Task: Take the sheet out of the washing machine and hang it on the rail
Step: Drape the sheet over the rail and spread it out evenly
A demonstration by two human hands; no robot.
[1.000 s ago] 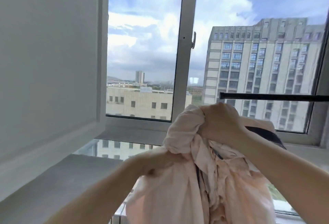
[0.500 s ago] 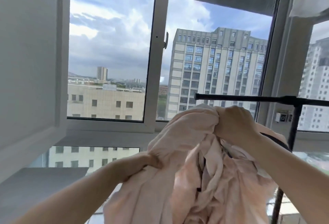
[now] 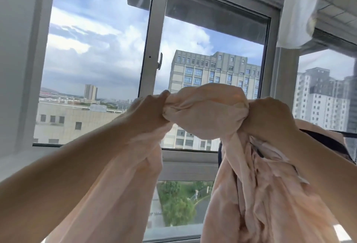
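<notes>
1. The pink sheet [image 3: 204, 107] is already out of the washing machine; I hold it up in front of the window [image 3: 212, 69].
2. My left hand [image 3: 148, 111] is closed tight around a gathered bunch of the cloth. My right hand [image 3: 270, 115] is also curled firmly around the cloth.
3. Between my hands the sheet makes a thick roll. Its long axis runs left to right, almost level, and the rest hangs down in two crumpled falls.
4. The dark rail [image 3: 347, 133] shows only at the far right, partly hidden behind the cloth.
5. I judge the hanging is not finished: the sheet must still be spread out along the rail.
</notes>
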